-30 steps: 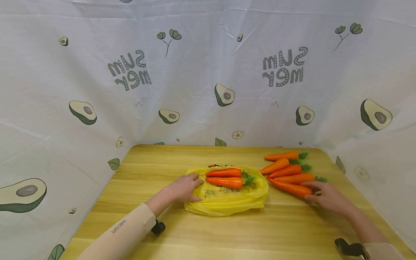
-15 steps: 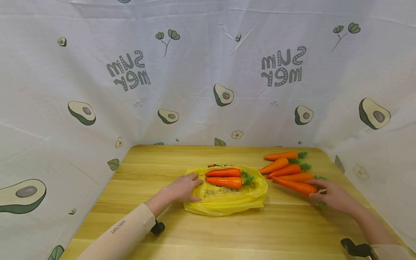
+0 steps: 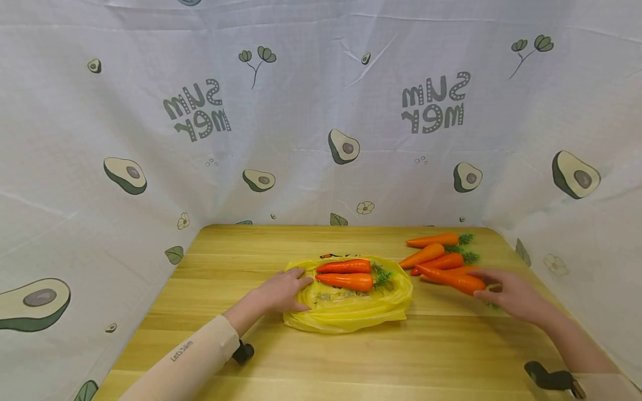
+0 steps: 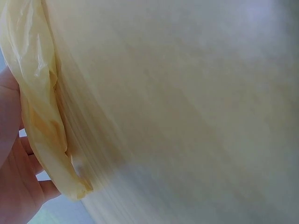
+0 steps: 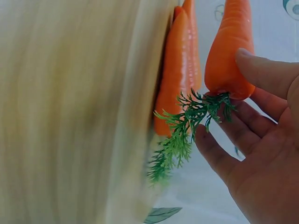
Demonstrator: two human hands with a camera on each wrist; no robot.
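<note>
My right hand (image 3: 506,292) pinches an orange carrot (image 5: 230,49) near its thick end, thumb on one side and fingers on the other. Its feathery green top (image 5: 212,106) hangs by the fingers in the right wrist view. The carrot's tip overlaps the other carrots in the head view. At the left end of a yellow plastic bag (image 3: 346,320), my left hand (image 3: 283,291) rests with fingers spread on the rim and thumb apart. Two carrots (image 3: 346,282) lie side by side on the bag, tips toward the left hand.
Several loose carrots (image 3: 432,240) with green tops lie in a group at the right rear of the wooden table (image 3: 321,367). A white curtain (image 3: 301,111) printed with avocados rises behind the table and along both sides.
My right hand has lifted the nearest carrot's thick end and shifted it slightly; the carrot now overlaps the one behind it. The left hand and the bag have stayed in place.
</note>
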